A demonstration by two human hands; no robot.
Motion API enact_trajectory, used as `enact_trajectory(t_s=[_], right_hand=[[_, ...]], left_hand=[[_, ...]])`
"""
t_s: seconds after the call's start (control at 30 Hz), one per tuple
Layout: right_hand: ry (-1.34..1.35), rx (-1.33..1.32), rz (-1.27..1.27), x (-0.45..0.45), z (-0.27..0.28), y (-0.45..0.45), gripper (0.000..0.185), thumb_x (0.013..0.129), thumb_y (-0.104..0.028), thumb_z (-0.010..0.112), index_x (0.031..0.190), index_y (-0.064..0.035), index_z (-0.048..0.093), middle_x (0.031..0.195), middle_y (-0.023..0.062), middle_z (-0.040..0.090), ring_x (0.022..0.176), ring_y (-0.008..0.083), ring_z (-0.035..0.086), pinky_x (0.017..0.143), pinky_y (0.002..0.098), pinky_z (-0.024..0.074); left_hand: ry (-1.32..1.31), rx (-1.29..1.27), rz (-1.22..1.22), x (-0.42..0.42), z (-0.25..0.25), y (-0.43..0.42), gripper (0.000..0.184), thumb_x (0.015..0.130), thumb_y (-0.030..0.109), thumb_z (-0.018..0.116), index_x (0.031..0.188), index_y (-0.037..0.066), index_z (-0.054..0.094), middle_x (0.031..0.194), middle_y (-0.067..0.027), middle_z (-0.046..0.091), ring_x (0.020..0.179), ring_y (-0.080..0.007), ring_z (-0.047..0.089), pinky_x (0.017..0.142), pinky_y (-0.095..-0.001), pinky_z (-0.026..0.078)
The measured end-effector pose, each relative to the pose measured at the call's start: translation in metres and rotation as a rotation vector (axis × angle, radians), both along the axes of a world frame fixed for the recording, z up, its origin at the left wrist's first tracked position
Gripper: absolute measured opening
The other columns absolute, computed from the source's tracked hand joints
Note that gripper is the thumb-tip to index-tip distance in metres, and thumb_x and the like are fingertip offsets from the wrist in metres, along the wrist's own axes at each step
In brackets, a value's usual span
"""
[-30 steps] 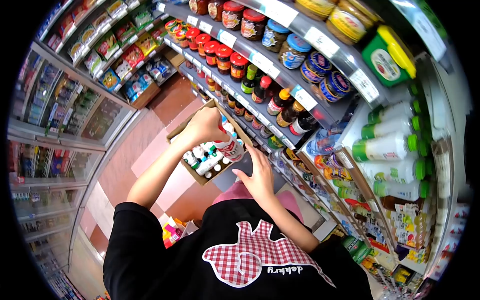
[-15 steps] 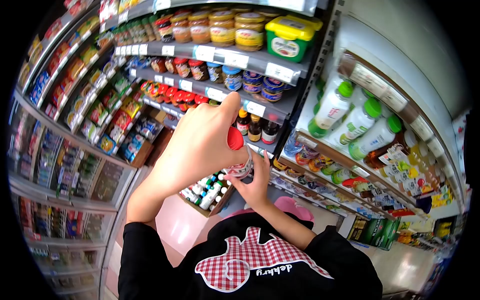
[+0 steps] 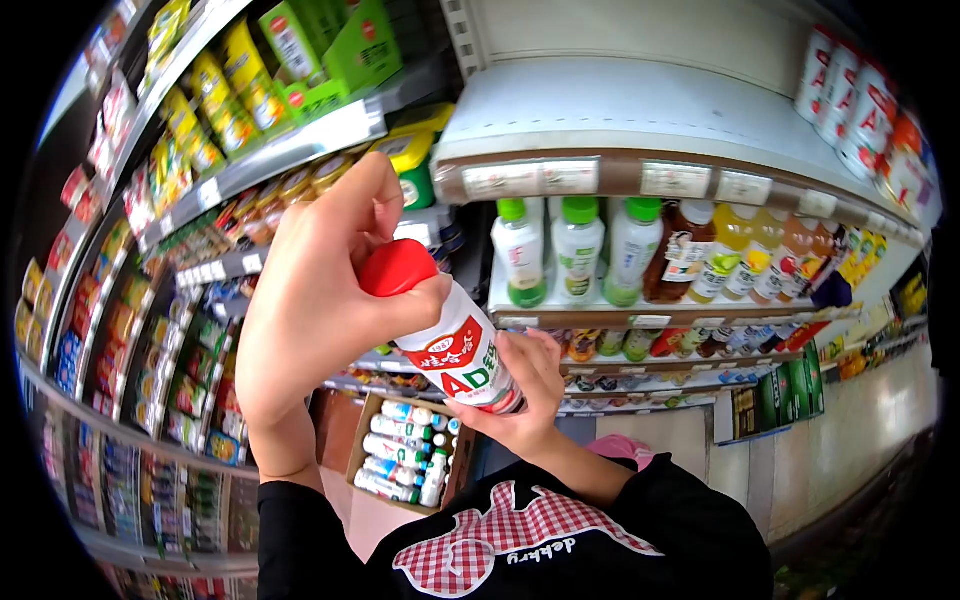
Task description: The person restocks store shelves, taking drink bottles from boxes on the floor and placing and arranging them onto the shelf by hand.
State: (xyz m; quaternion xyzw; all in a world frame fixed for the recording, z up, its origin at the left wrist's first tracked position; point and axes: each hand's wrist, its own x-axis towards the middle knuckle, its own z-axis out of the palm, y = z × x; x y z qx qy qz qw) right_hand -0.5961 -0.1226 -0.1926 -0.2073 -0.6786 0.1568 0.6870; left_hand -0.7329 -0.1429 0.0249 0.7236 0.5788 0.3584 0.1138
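A white drink bottle [image 3: 455, 335] with a red cap and a red "AD" label is tilted in front of me, its base toward the lower right. My left hand [image 3: 310, 290] is closed round its top, thumb below the red cap [image 3: 398, 267] and fingers curled behind it. Lower down, my right hand [image 3: 525, 395] grips the bottle near its base, with the thumb underneath and fingers along the side.
An open cardboard box [image 3: 362, 440] of small white bottles lies below my hands. Ahead, an upper shelf [image 3: 600, 100] carries red-and-white bottles [image 3: 865, 125] at its right end. Green-capped bottles [image 3: 578, 250] line the shelf beneath. Yellow packets [image 3: 205, 95] hang on the left.
My view has turned right toward the drinks shelves. The bottle, earlier mostly hidden behind my left hand, now shows its label. Both hands still hold it.
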Motion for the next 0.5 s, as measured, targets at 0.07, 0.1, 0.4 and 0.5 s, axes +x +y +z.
enact_trajectory(t_s=[0.07,0.1,0.4,0.5], right_hand=[[0.018,0.004,-0.035,0.017,0.009,0.005,0.077,0.059,-0.025,0.090,0.129,-0.0081,0.062,0.109,0.0102,0.068,0.096,0.0230,0.064,0.092,0.0441,0.0390],[0.027,0.008,-0.049,0.025,0.013,0.008,0.076,0.059,-0.025,0.090,0.129,-0.0080,0.063,0.109,0.0098,0.068,0.095,0.0227,0.064,0.091,0.0430,0.0392],[0.051,0.046,-0.211,0.114,0.041,0.029,0.080,0.058,-0.023,0.090,0.130,-0.0037,0.061,0.109,0.0125,0.067,0.092,0.0253,0.062,0.086,0.0401,0.0407],[0.082,0.063,-0.264,0.149,0.049,0.039,0.079,0.058,-0.023,0.089,0.130,-0.0046,0.062,0.109,0.0111,0.068,0.089,0.0231,0.063,0.084,0.0390,0.0387]], left_hand=[[-0.006,-0.012,-0.067,0.013,0.009,0.010,0.041,0.069,0.005,0.075,0.087,0.008,0.039,0.075,0.0041,0.038,0.066,-0.0010,0.043,0.056,-0.0163,0.037],[0.018,-0.003,-0.071,0.022,0.014,0.014,0.041,0.070,0.005,0.075,0.087,0.008,0.038,0.075,0.0043,0.038,0.066,-0.0009,0.043,0.056,-0.0163,0.037],[0.063,0.116,-0.215,0.120,0.041,0.049,0.041,0.068,0.009,0.075,0.086,0.009,0.037,0.072,0.0030,0.044,0.065,-0.0005,0.047,0.057,-0.0160,0.038],[0.051,0.163,-0.274,0.155,0.049,0.061,0.041,0.067,0.013,0.074,0.086,0.008,0.039,0.071,0.0026,0.046,0.064,-0.0009,0.048,0.057,-0.0158,0.038]])
